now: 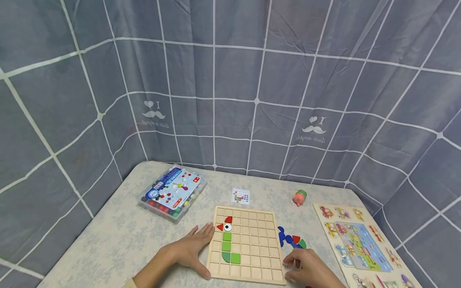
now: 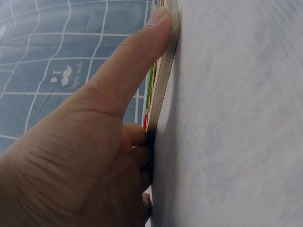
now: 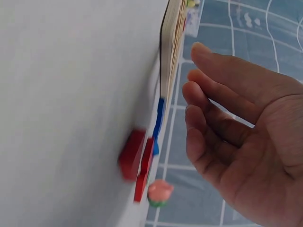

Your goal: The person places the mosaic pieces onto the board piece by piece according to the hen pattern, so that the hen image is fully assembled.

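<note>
A wooden grid board [image 1: 255, 240] lies on the table. In its left columns are a red quarter-circle [image 1: 228, 219], a red triangle [image 1: 220, 227], a white eye disc [image 1: 227, 227], several green squares [image 1: 227, 237] and a green quarter-circle [image 1: 226, 256]. My left hand [image 1: 189, 250] rests along the board's left edge, thumb [image 2: 142, 52] spread at the near corner. Beside the right edge is my right hand [image 1: 310, 267], its fingers loosely bent; nothing shows between them in the right wrist view. Beyond it lie blue pieces [image 1: 288, 239]. Red pieces [image 3: 132, 155] show below the hand.
A small pattern card [image 1: 240, 196] lies behind the board. At the back left is a clear box [image 1: 173, 192] of coloured balls. A pink and green toy [image 1: 299, 197] sits at the back right, near a wooden picture puzzle [image 1: 360, 244]. Grey curtains [image 1: 234, 120] surround the table.
</note>
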Demonstrator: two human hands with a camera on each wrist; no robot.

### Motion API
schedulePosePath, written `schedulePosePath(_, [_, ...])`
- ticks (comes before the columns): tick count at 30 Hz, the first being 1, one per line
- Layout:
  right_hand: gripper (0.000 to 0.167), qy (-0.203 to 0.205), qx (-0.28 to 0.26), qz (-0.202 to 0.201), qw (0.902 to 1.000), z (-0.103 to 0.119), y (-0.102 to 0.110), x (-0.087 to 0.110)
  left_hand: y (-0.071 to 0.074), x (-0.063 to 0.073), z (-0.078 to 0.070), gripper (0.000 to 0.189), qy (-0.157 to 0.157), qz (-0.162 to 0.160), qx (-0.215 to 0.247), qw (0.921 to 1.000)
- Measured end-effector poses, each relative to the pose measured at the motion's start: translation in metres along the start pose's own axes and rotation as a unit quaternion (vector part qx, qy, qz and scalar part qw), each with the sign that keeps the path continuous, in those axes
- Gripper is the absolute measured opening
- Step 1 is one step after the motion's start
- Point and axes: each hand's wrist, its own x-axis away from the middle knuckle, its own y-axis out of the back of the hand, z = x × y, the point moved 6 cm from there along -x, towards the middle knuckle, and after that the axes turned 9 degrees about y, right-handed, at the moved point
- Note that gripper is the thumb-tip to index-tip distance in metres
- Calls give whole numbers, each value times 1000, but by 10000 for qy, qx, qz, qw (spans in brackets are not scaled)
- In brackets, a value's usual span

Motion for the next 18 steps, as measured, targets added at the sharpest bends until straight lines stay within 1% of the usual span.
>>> schedulePosePath(2, [27, -232, -47, 94, 9997, -7, 1, 7, 0, 0, 0, 128, -15, -5, -4, 10000])
schedulePosePath(5, [28, -470, -110, 207, 9986, -15, 1, 15, 0, 1, 0, 128, -13, -24, -1, 10000])
schedulePosePath(9, [27, -742, -278, 237, 9966, -23, 1, 23, 1, 1, 0, 128, 15, -39, 14, 10000])
schedulePosePath(14, [24, -875, -245, 278, 9955, -34, 3, 34, 2, 2, -2, 127, -7, -14, 36, 10000])
schedulePosePath(16, [28, -1016, -221, 306, 9941, -39, 3, 38, 2, 2, -2, 127, -15, -15, 33, 10000])
schedulePosePath(18, [33, -1254, -239, 324, 9913, -44, 3, 41, 2, 2, -2, 127, -15, -16, 30, 10000])
